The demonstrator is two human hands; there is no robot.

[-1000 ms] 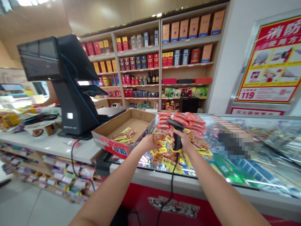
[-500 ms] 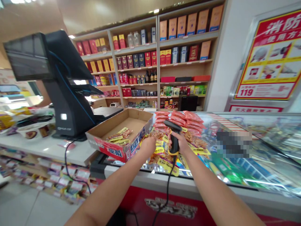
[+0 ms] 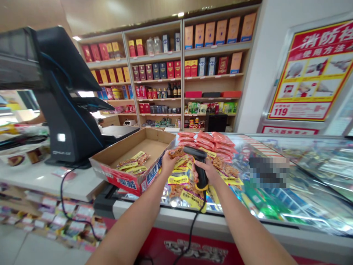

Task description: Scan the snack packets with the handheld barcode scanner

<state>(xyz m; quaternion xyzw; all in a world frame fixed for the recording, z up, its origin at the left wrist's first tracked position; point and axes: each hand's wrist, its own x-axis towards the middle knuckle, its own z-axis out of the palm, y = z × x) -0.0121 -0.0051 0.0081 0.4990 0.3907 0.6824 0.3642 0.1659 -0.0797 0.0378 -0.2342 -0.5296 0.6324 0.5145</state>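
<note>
My right hand [image 3: 205,170] is wrapped round the grip of a black and yellow barcode scanner [image 3: 200,173], its head pointing left. In front of the scanner head, my left hand [image 3: 168,162] pinches a snack packet [image 3: 176,152] with brown contents. Below both hands, yellow-labelled snack packets [image 3: 178,180] lie loose on the glass counter. Behind them are stacked pink-red packets [image 3: 205,140]. To the left stands an open cardboard box [image 3: 116,180] with several of the yellow-labelled packets [image 3: 135,162] inside.
A dark checkout terminal [image 3: 66,110] stands on the white counter [image 3: 79,184] at left. The scanner's cable [image 3: 193,224] hangs over the counter's front edge. At right, the glass-topped case [image 3: 317,158] shows goods underneath. Shelves of boxed goods [image 3: 171,70] line the back wall.
My left hand has lifted slightly, and the snack packet now shows in its fingers beside the scanner head. The scanner stays in my right hand. The view has shifted slightly to the right.
</note>
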